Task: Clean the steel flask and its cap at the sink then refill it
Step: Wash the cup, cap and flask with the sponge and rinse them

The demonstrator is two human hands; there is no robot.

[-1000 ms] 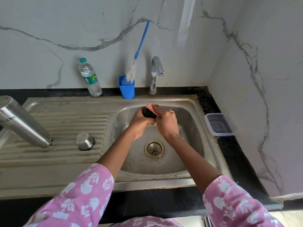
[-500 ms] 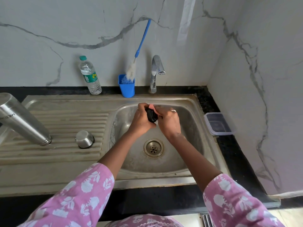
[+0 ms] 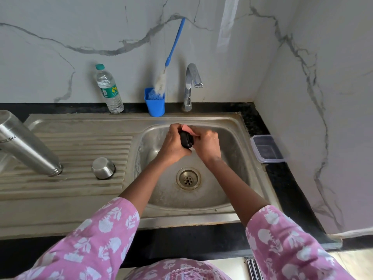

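Over the sink basin [image 3: 239,142] my left hand [image 3: 172,146] grips a small black stopper cap [image 3: 186,140]. My right hand [image 3: 209,147] presses a pink sponge [image 3: 188,130] against the cap's far side, fingers curled round the sponge. The steel flask [image 3: 26,146] stands mouth-down and tilted on the ribbed drainboard at the far left. A steel cup-shaped cap [image 3: 104,167] sits upside down on the drainboard just right of the flask.
The tap [image 3: 191,85] stands behind the basin with no water running. A blue holder [image 3: 155,105] with a long blue brush [image 3: 174,47] and a plastic water bottle [image 3: 109,90] stand by the wall. A lidded plastic box [image 3: 267,148] lies right of the sink.
The black cap has turned in my left hand, showing more of its side now, while my right hand keeps rubbing the sponge on it. The flask and steel cap have not moved.
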